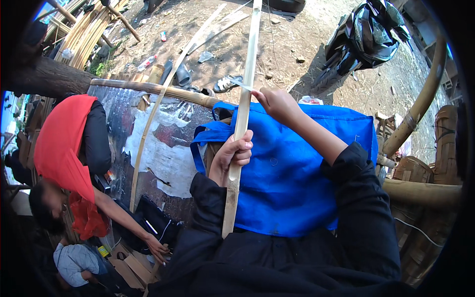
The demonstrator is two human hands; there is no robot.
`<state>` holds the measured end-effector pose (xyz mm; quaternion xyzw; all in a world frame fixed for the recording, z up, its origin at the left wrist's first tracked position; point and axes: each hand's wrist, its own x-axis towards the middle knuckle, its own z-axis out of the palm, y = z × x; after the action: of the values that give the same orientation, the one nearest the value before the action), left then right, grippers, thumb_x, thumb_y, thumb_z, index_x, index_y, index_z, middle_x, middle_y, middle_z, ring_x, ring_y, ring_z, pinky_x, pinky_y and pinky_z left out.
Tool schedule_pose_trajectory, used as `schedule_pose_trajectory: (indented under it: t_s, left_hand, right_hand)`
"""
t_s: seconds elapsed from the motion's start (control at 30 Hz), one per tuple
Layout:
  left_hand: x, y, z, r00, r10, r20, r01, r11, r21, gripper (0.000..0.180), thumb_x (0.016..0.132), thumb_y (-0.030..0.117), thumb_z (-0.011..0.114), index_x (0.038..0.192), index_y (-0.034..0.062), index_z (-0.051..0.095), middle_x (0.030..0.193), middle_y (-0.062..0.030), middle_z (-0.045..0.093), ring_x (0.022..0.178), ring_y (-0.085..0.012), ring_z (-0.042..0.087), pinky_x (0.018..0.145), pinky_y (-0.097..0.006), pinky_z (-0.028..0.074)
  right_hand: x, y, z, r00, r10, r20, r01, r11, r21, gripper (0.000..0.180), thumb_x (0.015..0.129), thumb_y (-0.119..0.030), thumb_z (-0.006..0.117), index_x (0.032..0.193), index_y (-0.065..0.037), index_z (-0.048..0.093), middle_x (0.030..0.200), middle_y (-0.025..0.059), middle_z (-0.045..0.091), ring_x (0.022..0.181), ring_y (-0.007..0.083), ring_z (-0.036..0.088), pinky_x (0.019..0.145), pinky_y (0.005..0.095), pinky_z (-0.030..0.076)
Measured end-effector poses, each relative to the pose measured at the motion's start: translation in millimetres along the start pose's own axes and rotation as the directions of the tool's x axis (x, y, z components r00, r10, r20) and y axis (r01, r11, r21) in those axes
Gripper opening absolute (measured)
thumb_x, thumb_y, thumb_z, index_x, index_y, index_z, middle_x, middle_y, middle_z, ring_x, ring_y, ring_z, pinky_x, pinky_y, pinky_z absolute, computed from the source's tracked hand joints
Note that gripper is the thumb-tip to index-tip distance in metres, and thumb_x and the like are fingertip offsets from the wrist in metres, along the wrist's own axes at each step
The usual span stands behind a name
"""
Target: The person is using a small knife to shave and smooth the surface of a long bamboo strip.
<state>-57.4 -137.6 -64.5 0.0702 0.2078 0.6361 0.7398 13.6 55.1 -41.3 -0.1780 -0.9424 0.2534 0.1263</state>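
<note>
A long split bamboo strip (242,116) runs from my lap away past the far side of the bench. My left hand (236,152) is wrapped round it at about mid-length. Farther up, my right hand (278,105) is closed on a knife, its handle hidden in the fist. The thin pale knife blade (241,85) lies across the strip, pointing left. Beneath both arms spreads a blue cloth bag (292,168) with its handles (210,134) at the left.
A worn bench top (168,168) with peeling paper is on the left, crossed by another thin bamboo strip (143,133). A person in a red top (64,138) leans there, reaching low. Black plastic (373,37) sits on the ground far right; bamboo poles (420,193) are at the right.
</note>
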Motion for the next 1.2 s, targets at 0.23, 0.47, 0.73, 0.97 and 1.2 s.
schedule_pose_trajectory:
  t_s: [0.23,0.47,0.73,0.97,1.2]
  left_hand:
    - [1,2,0,0.998,0.032,-0.059,-0.031,0.999,0.020,0.025,0.077,0.001,0.053,0.073,0.0162,0.034,0.051,0.0081,0.023,0.035,-0.0014,0.018,0.033,-0.018,0.015]
    - [9,5,-2,0.998,0.043,-0.048,-0.046,0.998,-0.051,0.025,0.077,0.000,0.053,0.075,0.0159,0.034,0.051,0.0082,0.025,0.035,-0.0010,0.018,0.032,-0.016,0.016]
    - [0,4,-3,0.998,0.062,-0.006,-0.063,0.990,-0.128,0.023,0.077,-0.002,0.051,0.075,0.0134,0.034,0.050,0.0070,0.025,0.034,-0.0003,0.019,0.030,-0.016,0.017]
    - [2,5,-4,1.000,0.011,0.028,-0.010,1.000,-0.011,0.028,0.076,0.001,0.055,0.072,0.0169,0.032,0.052,0.0083,0.024,0.036,-0.0014,0.019,0.033,-0.017,0.015]
    - [2,3,6,1.000,0.015,-0.023,-0.013,0.997,0.076,0.026,0.075,0.002,0.056,0.072,0.0163,0.034,0.055,0.0071,0.028,0.037,-0.0010,0.020,0.034,-0.017,0.016]
  right_hand:
    - [-37,-10,8,0.980,-0.174,0.096,0.182,0.980,-0.084,0.037,0.089,-0.039,0.047,0.074,-0.005,0.047,0.055,0.0168,0.052,0.052,0.0372,0.053,0.047,0.0458,0.040]
    - [-1,8,7,0.996,-0.020,-0.091,0.006,0.989,-0.148,0.048,0.091,-0.044,0.041,0.066,-0.004,0.051,0.054,0.0177,0.054,0.051,0.0373,0.054,0.047,0.0460,0.042]
    - [-28,-8,5,0.946,-0.320,0.053,0.323,0.941,-0.096,0.041,0.088,-0.041,0.049,0.069,-0.005,0.048,0.053,0.0160,0.052,0.048,0.0366,0.052,0.044,0.0458,0.039]
    - [-11,10,4,0.994,-0.099,-0.050,0.095,0.993,-0.074,0.042,0.090,-0.040,0.046,0.070,-0.003,0.048,0.058,0.0188,0.053,0.057,0.0396,0.054,0.050,0.0473,0.040]
    - [7,30,-13,0.968,-0.191,-0.165,0.141,0.951,-0.276,0.044,0.086,-0.045,0.049,0.066,-0.007,0.047,0.048,0.0140,0.050,0.044,0.0330,0.053,0.040,0.0421,0.041]
